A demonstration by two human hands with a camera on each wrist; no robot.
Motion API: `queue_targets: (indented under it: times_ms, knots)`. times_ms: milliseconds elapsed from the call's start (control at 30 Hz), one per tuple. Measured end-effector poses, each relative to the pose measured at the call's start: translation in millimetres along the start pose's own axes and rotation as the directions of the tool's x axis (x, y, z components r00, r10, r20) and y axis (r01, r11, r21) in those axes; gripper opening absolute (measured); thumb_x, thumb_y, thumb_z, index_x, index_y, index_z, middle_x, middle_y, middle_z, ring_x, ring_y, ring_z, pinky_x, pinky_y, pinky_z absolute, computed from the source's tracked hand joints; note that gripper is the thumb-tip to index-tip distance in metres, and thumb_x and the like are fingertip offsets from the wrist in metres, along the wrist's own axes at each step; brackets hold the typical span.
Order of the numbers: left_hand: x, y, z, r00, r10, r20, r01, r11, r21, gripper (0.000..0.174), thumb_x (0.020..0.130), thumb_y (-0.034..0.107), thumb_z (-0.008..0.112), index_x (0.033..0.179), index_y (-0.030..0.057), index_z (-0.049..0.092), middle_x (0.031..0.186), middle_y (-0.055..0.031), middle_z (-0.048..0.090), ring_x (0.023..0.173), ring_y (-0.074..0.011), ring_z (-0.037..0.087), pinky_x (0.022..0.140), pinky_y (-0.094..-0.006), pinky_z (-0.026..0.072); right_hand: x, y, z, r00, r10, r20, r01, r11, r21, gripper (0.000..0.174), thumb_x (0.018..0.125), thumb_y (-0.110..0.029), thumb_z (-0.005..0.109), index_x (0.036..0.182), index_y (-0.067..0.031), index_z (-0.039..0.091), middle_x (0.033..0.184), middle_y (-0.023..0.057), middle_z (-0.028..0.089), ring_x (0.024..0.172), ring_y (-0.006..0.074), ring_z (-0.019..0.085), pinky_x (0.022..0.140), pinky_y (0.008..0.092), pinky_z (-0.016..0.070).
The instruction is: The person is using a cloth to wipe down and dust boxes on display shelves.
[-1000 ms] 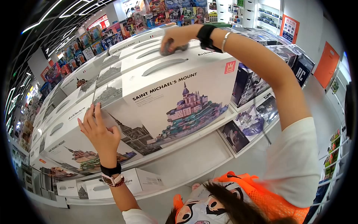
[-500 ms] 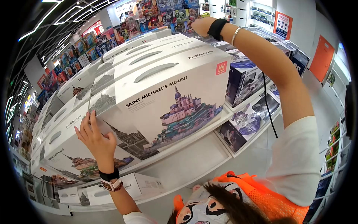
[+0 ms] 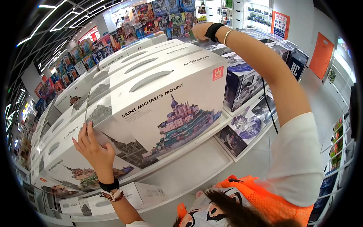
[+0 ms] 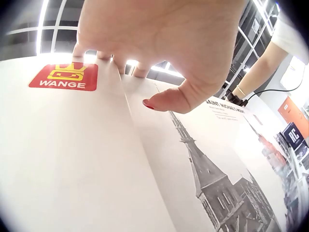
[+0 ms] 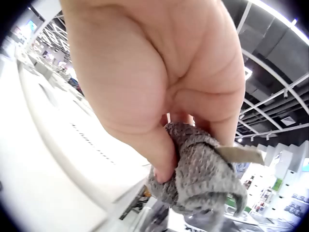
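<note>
A crumpled grey cloth [image 5: 203, 169] is gripped between the thumb and fingers of my right hand [image 3: 201, 31]. In the head view that hand is beyond the right end of the white boxes, its cloth hidden there. The front white "Saint Michael's Mount" box [image 3: 151, 109] has a grey carry handle and a castle picture. My left hand [image 3: 95, 149] rests with extended fingers at its upper left corner, where another white box [image 3: 68, 145] adjoins it. From the left wrist, the thumb [image 4: 169, 100] lies near the printed spire and the fingertips reach over the top edge.
More white boxes stand in rows behind. Dark boxed toys [image 3: 244, 83] fill the display to the right, with a black cable [image 3: 269, 106] hanging in front. Below is a white shelf [image 3: 189, 166] with further boxes [image 3: 132, 195] on it. Colourful packages line the back.
My right hand has moved off the box tops with the grey cloth, past their right end. My left hand stays at the box corner while the head view shifts slightly.
</note>
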State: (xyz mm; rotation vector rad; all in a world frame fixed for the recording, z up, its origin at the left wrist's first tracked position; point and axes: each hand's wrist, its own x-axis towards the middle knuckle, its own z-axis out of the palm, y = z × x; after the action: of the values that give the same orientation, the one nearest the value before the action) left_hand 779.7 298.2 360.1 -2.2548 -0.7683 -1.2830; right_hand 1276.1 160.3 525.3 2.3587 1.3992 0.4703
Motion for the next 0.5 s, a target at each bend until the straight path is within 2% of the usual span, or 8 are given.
queue_targets:
  times_ms: [100,133,167,233,267,300,400,500]
  knots:
    - [-0.1,0.2,-0.1,1.0,-0.004,-0.003,0.004,1.0,0.007,0.073,0.058,0.004,0.051,0.131,0.0109,0.047,0.131,-0.0102,0.047,0.125,-0.0291,0.04,0.113,-0.0551,0.0138,10.2,18.3,2.3,0.992,0.118,-0.051,-0.115,0.992,0.043,0.038,0.077,-0.002,0.058,0.112,-0.0116,0.068,0.106,0.0153,0.068,0.098,0.0345,0.065,0.082,0.0417,0.0518]
    - [0.0,0.4,-0.1,1.0,-0.002,0.0,0.002,1.0,0.01,0.074,0.058,0.004,0.051,0.131,0.0106,0.047,0.131,-0.0103,0.047,0.125,-0.0292,0.04,0.113,-0.0552,0.0138,11.8,12.7,8.6,0.967,-0.051,-0.251,0.117,0.96,0.253,0.037,0.078,-0.004,0.059,0.114,-0.0126,0.067,0.108,0.0144,0.067,0.099,0.034,0.064,0.084,0.0406,0.051]
    - [-0.1,0.1,0.5,1.0,0.0,-0.004,0.0,1.0,0.009,0.074,0.058,0.004,0.051,0.131,0.0106,0.047,0.131,-0.0103,0.047,0.125,-0.0292,0.04,0.113,-0.0552,0.0138,13.6,6.7,15.3,0.869,-0.163,-0.468,0.371,0.841,0.395,0.036,0.08,-0.006,0.061,0.115,-0.0136,0.067,0.11,0.0134,0.067,0.101,0.0335,0.064,0.085,0.0396,0.0503]
    - [-1.0,0.0,2.4,1.0,-0.004,-0.012,0.004,1.0,0.023,0.074,0.058,0.004,0.051,0.131,0.0103,0.046,0.131,-0.0105,0.047,0.125,-0.0294,0.041,0.114,-0.0551,0.0138,17.7,-12.7,25.8,0.812,-0.396,-0.428,0.58,0.63,0.517,0.035,0.083,-0.008,0.062,0.117,-0.0143,0.066,0.115,0.0119,0.065,0.104,0.0315,0.062,0.09,0.0366,0.0481]
    - [-0.8,0.4,3.1,1.0,-0.004,-0.013,0.004,1.0,0.021,0.074,0.058,0.004,0.051,0.131,0.0103,0.046,0.131,-0.0105,0.047,0.125,-0.0294,0.041,0.114,-0.0551,0.0138,17.9,-22.1,34.3,0.891,-0.354,-0.283,0.454,0.696,0.557,0.033,0.085,-0.007,0.06,0.117,-0.0142,0.066,0.118,0.0126,0.064,0.107,0.0296,0.061,0.094,0.0357,0.0461]
    - [-1.1,0.2,2.8,1.0,-0.004,-0.01,0.004,1.0,0.017,0.074,0.058,0.004,0.051,0.131,0.0103,0.046,0.131,-0.0106,0.047,0.125,-0.0294,0.041,0.114,-0.055,0.0137,25.4,-15.2,48.2,0.873,-0.336,-0.354,0.484,0.688,0.541,0.037,0.082,-0.002,0.056,0.117,-0.0129,0.066,0.116,0.0141,0.064,0.104,0.0303,0.062,0.091,0.0367,0.0473]
    - [0.2,0.8,-0.9,1.0,-0.001,-0.005,0.001,1.0,0.004,0.074,0.058,0.004,0.051,0.131,0.0102,0.046,0.131,-0.0108,0.047,0.125,-0.0296,0.041,0.114,-0.0548,0.0133,16.9,16.2,61.2,0.932,-0.206,-0.298,0.313,0.872,0.377,0.049,0.073,0.009,0.044,0.11,-0.0104,0.069,0.108,0.018,0.067,0.096,0.0342,0.065,0.083,0.0391,0.0513]
    - [-0.9,1.1,-1.8,1.0,0.0,0.001,0.0,1.0,-0.006,0.074,0.058,0.004,0.052,0.131,0.0102,0.046,0.131,-0.011,0.047,0.125,-0.0297,0.041,0.114,-0.0548,0.0132,11.6,35.7,43.1,0.999,-0.047,0.012,0.044,0.983,0.177,0.047,0.075,0.008,0.045,0.112,-0.0107,0.069,0.104,0.0184,0.067,0.095,0.0332,0.065,0.08,0.0374,0.0517]
